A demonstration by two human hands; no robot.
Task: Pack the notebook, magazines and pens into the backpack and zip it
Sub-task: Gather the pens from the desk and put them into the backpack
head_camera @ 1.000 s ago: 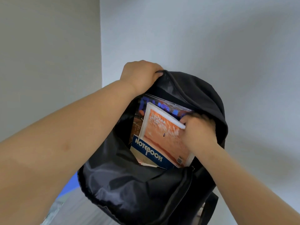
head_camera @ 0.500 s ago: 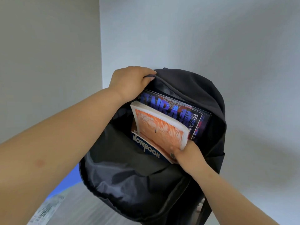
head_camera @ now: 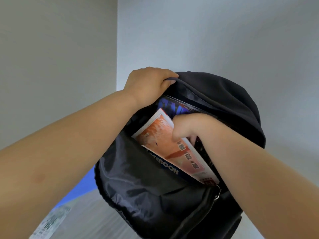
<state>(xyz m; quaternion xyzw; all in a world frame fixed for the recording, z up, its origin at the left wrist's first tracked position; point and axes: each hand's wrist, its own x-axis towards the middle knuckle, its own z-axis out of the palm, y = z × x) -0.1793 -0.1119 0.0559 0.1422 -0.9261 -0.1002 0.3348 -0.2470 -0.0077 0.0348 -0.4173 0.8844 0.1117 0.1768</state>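
Since half a second ago the right hand (head_camera: 195, 128) has climbed from the lower corner of the orange magazine (head_camera: 165, 142) to its upper edge, and the magazine has swung so that its top corner points toward 11 o'clock while its long side slants down toward 4 o'clock. The blue magazine (head_camera: 174, 108) behind it shows less of its cover, most of it tucked under the bag's upper rim.

The black backpack (head_camera: 155, 195) stands open toward the camera. The left hand (head_camera: 148, 83) clenches the top edge of the opening at 12 o'clock, fingers folded over the fabric. The right hand reaches into the opening from 4 o'clock; its thumb lies on the orange cover and its fingers curl behind the magazine's top edge, so it pinches that magazine. All the paper items are inside the main compartment: the blue magazine farthest back, the orange one in front of it, and the notebook (head_camera: 166, 168) nearest the camera, only its blue strip with white lettering showing above the front panel. A metal zipper pull (head_camera: 217, 196) hangs at the opening's lower right end, at 5 o'clock.

At 7 o'clock from the bag a printed sheet (head_camera: 50, 223) lies on the pale table (head_camera: 89, 214), blurred. Plain walls (head_camera: 224, 40) fill the background.
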